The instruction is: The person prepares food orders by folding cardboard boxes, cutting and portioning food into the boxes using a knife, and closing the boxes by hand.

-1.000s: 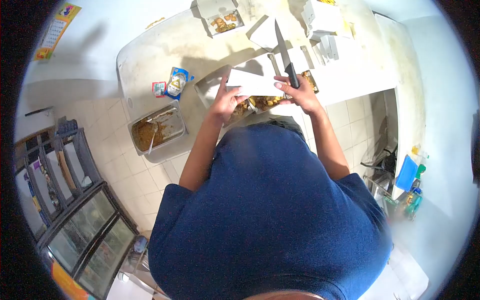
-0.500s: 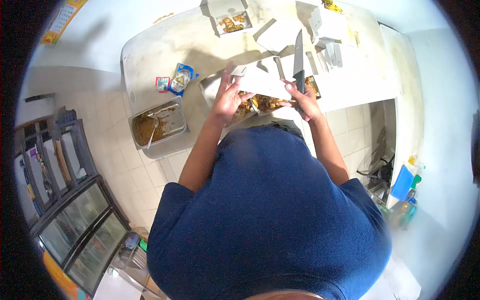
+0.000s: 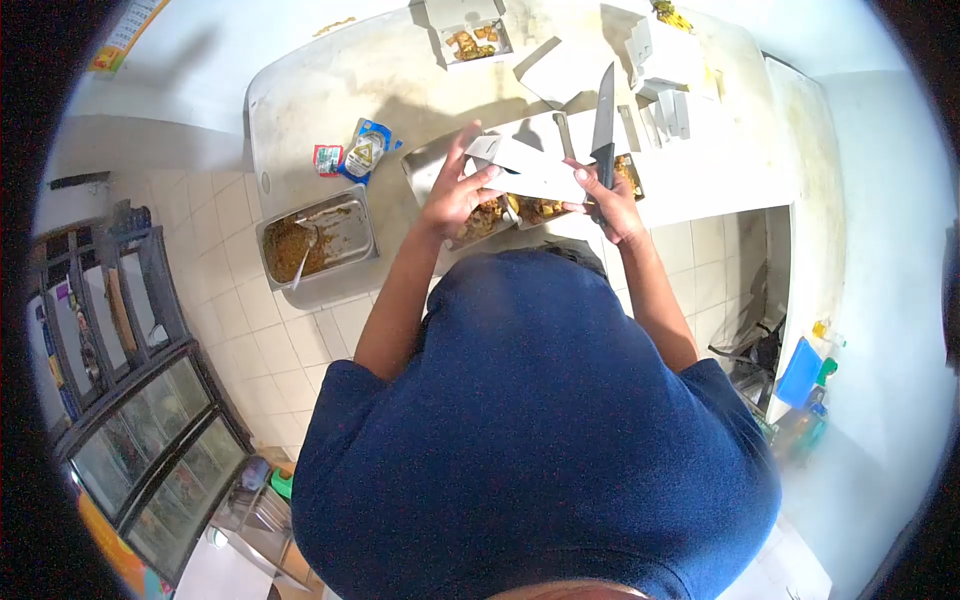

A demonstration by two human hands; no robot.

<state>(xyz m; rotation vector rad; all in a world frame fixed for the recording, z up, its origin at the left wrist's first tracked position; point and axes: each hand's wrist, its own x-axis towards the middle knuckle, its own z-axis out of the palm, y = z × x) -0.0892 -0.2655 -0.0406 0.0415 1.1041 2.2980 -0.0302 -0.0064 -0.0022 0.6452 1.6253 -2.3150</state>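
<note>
A white folded carton piece (image 3: 535, 170) is held up between both hands above open boxes of food (image 3: 483, 220) on the counter. My left hand (image 3: 458, 195) is at the carton's left end, its thumb and fingers around the edge. At the other end, my right hand (image 3: 608, 203) pinches the carton and also keeps hold of a black-handled knife (image 3: 604, 120), whose blade points away from me. Part of the food below is hidden by the carton and the hands.
A metal tray (image 3: 350, 232) with brown sauce and a spoon lies left, near a blue packet (image 3: 366, 150) and a red packet (image 3: 327, 160). An open box of food (image 3: 474, 42) stands farther back. White cartons (image 3: 665, 55) stand at the back right.
The left side of the carton has changed from flat to folded, with a flap bent up. My left hand has opened and shifted its hold on it. The knife stays in my right hand.
</note>
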